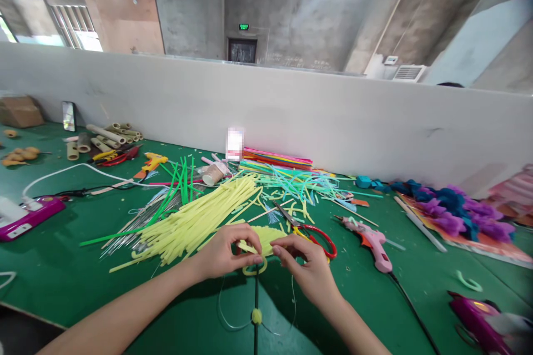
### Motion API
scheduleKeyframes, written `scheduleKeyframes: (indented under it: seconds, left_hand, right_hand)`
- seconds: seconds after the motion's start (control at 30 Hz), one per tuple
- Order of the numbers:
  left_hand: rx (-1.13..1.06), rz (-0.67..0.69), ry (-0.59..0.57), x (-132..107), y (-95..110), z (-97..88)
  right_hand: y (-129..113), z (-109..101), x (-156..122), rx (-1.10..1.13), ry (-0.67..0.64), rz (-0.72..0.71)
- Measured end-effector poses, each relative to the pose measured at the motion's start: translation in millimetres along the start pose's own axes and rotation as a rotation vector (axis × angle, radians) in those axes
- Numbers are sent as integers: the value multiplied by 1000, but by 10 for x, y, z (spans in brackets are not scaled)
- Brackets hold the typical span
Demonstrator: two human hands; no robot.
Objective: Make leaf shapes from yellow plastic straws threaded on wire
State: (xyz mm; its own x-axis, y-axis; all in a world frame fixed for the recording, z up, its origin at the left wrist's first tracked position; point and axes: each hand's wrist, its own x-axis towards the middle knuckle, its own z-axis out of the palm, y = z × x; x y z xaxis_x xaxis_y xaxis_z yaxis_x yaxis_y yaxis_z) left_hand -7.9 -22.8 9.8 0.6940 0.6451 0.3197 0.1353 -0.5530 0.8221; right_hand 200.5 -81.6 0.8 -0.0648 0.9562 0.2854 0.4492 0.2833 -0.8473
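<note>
My left hand [233, 250] is closed, thumb and fingers pinching a yellow pipe cleaner [255, 273] bent into a loop at the top of a thin dark stick [256, 294]. A small yellow ball [256, 317] sits lower on that stick, and a clear thread [225, 319] curves out from it on both sides, up towards both hands. My right hand [307, 266] is beside it, thumb and index fingertips nearly together; what they hold, if anything, cannot be made out. Behind the hands lies a fuzzy yellow piece [268, 237], partly covered by my fingers.
A bundle of yellow pipe cleaners [204, 213] lies behind my left hand. Red-handled scissors [320, 239] and a pink glue gun [372, 241] lie to the right. Purple and teal fuzzy pieces [458, 211], a yellow glue gun [153, 162] and a magenta power strip [31, 219] are farther out.
</note>
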Motion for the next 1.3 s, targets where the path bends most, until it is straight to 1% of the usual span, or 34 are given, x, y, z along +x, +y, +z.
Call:
scheduleKeyframes:
  seconds: [0.2,0.47,0.6,0.7,1.03,1.3]
  left_hand:
    - [1,-54,1,-10,8,-28]
    - [-10,-136,13,-12,-27,-88]
    - [-23,-149,20,-5,-25,-113]
    - [-25,-152,48,-6,-30,-128]
    - [-5,-167,85,8,-75,-185]
    - [-12,-172,87,11,-59,-193]
  right_hand:
    - [99,-91,59,-36,24,30]
    - [280,-222,130,-88,-8,82]
    - [344,-292,167,-87,-20,91]
    - [380,-345,182,-83,-17,103]
    - [420,-459,209,-139,-7,154]
    - [400,-479,211,-146,1,159]
